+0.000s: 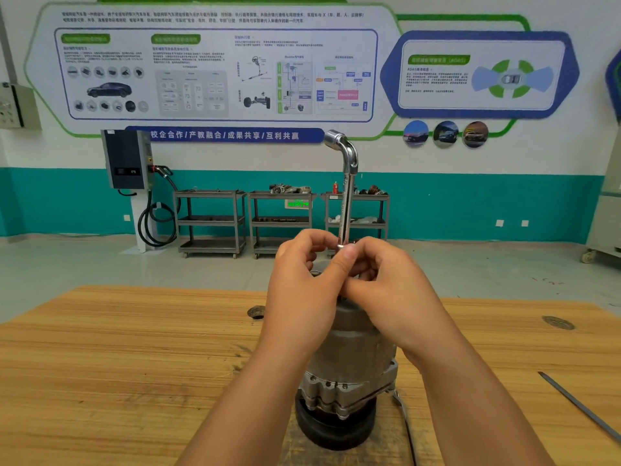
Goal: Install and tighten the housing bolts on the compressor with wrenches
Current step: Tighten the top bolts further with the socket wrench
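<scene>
A grey metal compressor point(349, 358) stands upright on its black pulley end on the wooden table point(134, 364). A chrome L-shaped socket wrench point(347, 193) rises straight up from the compressor's top, its bent socket end pointing left at the top. My left hand point(302, 287) and my right hand point(386, 290) both curl their fingers round the wrench's lower shaft, just above the housing. The wrench's lower end and the bolt under it are hidden by my hands. Several bolt heads show on the flange near the compressor's bottom.
A thin metal rod point(581, 405) lies on the table at the right. Another metal tool point(403, 418) lies beside the compressor's base. Round holes point(257, 312) sit in the tabletop. Beyond the table stand three grey carts point(280, 220) and a wall charger point(129, 159).
</scene>
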### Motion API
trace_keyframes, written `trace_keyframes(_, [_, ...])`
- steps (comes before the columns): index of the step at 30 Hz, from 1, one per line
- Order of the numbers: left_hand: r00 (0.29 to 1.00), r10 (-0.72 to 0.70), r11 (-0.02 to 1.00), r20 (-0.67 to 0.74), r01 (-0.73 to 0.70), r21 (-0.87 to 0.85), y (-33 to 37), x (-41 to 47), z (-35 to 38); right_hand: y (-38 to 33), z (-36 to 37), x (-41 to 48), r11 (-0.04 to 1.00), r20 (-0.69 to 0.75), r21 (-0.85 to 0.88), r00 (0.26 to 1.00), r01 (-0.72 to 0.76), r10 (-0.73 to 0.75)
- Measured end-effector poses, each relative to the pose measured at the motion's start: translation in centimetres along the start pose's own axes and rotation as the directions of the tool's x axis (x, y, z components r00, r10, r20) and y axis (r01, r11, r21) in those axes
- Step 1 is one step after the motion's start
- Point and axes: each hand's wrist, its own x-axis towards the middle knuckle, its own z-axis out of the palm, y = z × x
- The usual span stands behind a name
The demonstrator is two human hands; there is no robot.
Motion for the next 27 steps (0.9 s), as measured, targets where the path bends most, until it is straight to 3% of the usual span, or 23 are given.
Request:
trace_keyframes(7, [0.999, 0.035, 0.999, -0.035, -0.034, 0.033, 0.1, 0.1, 0.0, -0.1, -0.8, 0.0, 0.994, 0.103, 0.111, 0.994, 0.016, -0.027])
trace_keyframes(15, [1.000, 0.010, 1.000, -0.002, -0.010, 0.003, 0.1, -0.1, 0.2, 0.2, -0.3, 0.0, 1.000, -0.002, 0.025, 1.000, 0.007, -0.007])
trace_keyframes(21, [0.999, 0.020, 1.000, -0.039, -0.020, -0.002, 0.1, 0.1, 0.1, 0.1, -1.1, 0.0, 0.987, 0.131, 0.162, 0.991, 0.020, -0.041])
trace_keyframes(27, [1.000, 0.018, 0.999, 0.005, -0.018, 0.030, 0.0, 0.0, 0.2, 0.3, -0.3, 0.0, 0.997, 0.025, 0.064, 0.999, 0.033, -0.034])
